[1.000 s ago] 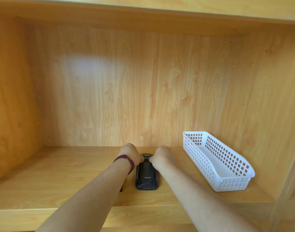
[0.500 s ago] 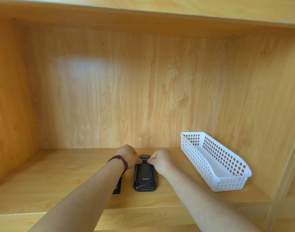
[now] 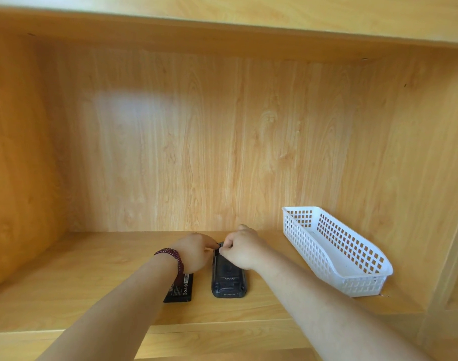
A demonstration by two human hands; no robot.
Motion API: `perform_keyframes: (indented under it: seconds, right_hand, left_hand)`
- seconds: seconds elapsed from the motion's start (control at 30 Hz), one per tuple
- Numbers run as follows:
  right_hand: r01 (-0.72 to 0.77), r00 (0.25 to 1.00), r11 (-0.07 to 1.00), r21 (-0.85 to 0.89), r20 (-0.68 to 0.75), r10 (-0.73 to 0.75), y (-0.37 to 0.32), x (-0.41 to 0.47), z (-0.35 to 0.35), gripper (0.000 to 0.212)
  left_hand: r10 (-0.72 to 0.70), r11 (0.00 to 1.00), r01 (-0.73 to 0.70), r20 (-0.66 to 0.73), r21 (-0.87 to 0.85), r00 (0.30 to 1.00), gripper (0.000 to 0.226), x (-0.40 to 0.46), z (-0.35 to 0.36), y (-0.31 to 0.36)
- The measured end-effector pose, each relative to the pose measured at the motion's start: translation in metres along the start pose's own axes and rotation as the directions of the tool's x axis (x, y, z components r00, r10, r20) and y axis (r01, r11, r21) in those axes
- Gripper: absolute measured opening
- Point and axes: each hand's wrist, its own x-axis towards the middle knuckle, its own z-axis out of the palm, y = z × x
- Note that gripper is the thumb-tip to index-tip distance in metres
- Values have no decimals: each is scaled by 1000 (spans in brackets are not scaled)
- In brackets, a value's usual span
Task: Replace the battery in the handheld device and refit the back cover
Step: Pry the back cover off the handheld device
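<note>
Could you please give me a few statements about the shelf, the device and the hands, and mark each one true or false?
1. The handheld device lies back-up on the wooden shelf. True.
2. A loose battery sits inside the white basket. False: it lies on the shelf, left of the device.
3. The left hand and the right hand are both at the device's far end. True.
4. The beaded bracelet is on the right wrist. False: it is on the left.
</note>
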Motion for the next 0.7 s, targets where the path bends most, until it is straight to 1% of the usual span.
perform_keyframes:
  seconds: [0.07,0.1,0.2,0.27,0.3,0.4,0.6,0.7]
  right_hand:
    - [-32,999,996,-78,26,35,-3,2,2,44]
    - [-54,998,993,-106,38,58,-5,4,3,47]
    - [-83,992,982,-172,82,99,-8,9,3,45]
    - [-87,988,976,-200,111,111,-9,10,4,54]
    - [-95,986,975,-199,114,120,-9,10,5,59]
    - [-125,986,979,-164,92,141,-8,10,8,66]
    - [-140,980,982,-126,124,156,-9,11,6,72]
    - [-169,977,985,-27,128,171,-9,11,2,73]
  left_hand:
    - [10,1000,-10,0,-6,1000,41,-1,-1,0]
    - [15,1000,-15,1,-6,1000,39,-1,-1,-1]
    - [14,999,-14,3,-34,1000,39,1,1,-2]
    - [14,999,-14,2,-52,1000,40,2,0,-3]
    - [15,998,-15,3,-54,1000,40,2,0,-3]
    - [25,999,-24,13,-44,1000,40,3,-1,-2]
    - [30,998,-29,27,-56,999,39,6,-6,-4]
    - [33,998,-31,33,-62,999,38,6,-6,-5]
